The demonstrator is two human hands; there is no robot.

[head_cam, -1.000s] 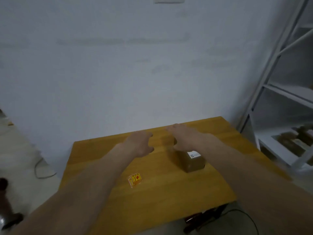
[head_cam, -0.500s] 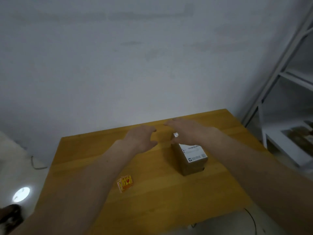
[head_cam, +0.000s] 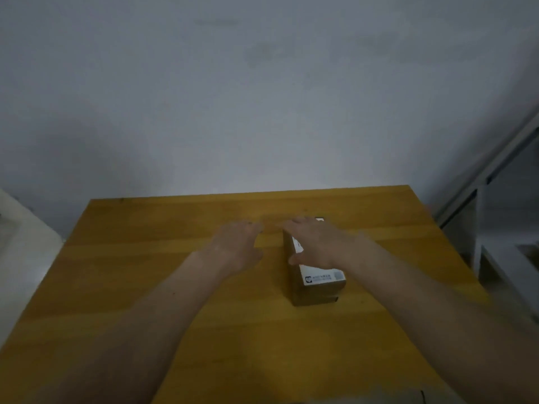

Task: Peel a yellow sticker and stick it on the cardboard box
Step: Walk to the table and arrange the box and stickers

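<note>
A small brown cardboard box with a white printed label on top stands right of centre on the wooden table. My right hand lies palm-down over the box's far half, thumb against its left top edge, fingers reaching past the far end. My left hand hovers just left of the box with fingers apart, a small gap from it, holding nothing. No yellow sticker sheet shows; my left forearm covers the part of the table nearer to me.
A grey wall rises straight behind the table's far edge. A white metal shelf rack stands close to the table's right side. Pale floor shows left of the table.
The view has swung so the table faces me square on. My right hand has settled onto the box. The orange-yellow sticker sheet seen left of the box earlier is out of sight.
</note>
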